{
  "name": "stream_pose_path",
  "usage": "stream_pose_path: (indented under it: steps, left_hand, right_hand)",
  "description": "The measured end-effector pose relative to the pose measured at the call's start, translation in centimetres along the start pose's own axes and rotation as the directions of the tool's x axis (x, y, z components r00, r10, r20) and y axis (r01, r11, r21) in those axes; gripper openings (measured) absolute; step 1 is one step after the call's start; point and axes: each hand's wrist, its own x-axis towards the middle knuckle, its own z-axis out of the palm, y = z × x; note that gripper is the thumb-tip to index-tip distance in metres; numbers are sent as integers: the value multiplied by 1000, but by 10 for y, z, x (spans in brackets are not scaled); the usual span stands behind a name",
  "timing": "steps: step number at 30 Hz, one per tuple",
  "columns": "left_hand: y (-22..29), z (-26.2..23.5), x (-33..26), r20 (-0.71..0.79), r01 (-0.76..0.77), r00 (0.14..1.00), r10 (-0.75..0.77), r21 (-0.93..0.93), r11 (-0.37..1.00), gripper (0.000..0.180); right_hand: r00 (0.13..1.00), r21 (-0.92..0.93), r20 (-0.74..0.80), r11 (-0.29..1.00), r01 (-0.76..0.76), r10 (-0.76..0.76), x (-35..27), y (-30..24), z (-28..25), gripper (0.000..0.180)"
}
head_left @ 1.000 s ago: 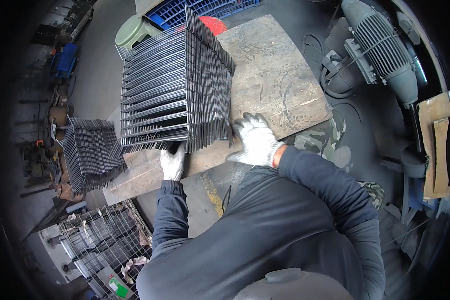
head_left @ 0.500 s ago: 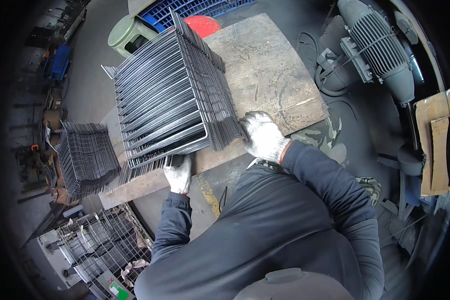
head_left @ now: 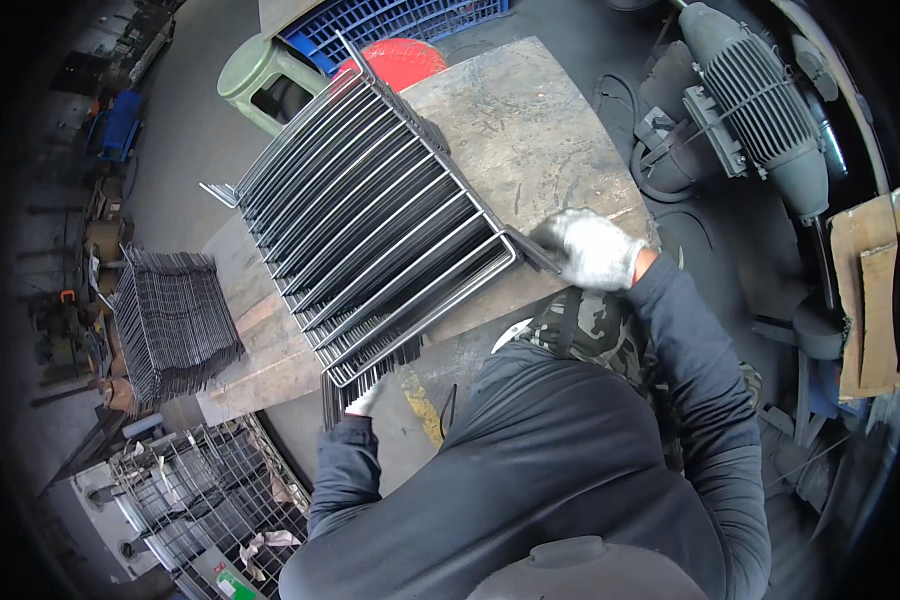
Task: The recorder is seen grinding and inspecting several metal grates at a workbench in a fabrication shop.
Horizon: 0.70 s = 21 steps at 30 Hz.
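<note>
A large stack of bent black wire racks (head_left: 370, 210) lies tilted on a worn wooden board (head_left: 530, 130), its near edge reaching past the board's front. My left hand (head_left: 366, 398), in a white glove, is at the stack's near left corner. Most of it, fingers included, is hidden by the racks. My right hand (head_left: 595, 248), gloved too and a little blurred, is closed at the stack's right corner, its fingers on the wire ends.
A smaller stack of wire racks (head_left: 175, 325) stands at the left. Behind are a green stool (head_left: 260, 75), a red round seat (head_left: 400, 62) and a blue crate (head_left: 390, 22). A wire cage (head_left: 210, 490) is at lower left. A grey motor (head_left: 760, 95) and cardboard (head_left: 867, 290) are at right.
The rack stack has turned, its near end coming toward me and right. My right hand has moved right with its corner; my left has come nearer and is now mostly hidden.
</note>
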Motion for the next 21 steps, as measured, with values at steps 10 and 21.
stream_pose_path:
  steps: [10, 21]
  left_hand:
    - [-44, 80, 8, 411, -376, 912, -20, 853, 363, 83]
    - [-72, 81, -3, 743, -741, 668, -44, 659, -130, 72]
  right_hand:
    - [988, 946, 123, 290, -145, 93, 60, -88, -32, 73]
    - [997, 913, -75, 403, 67, 4, 42, -103, -34, 48]
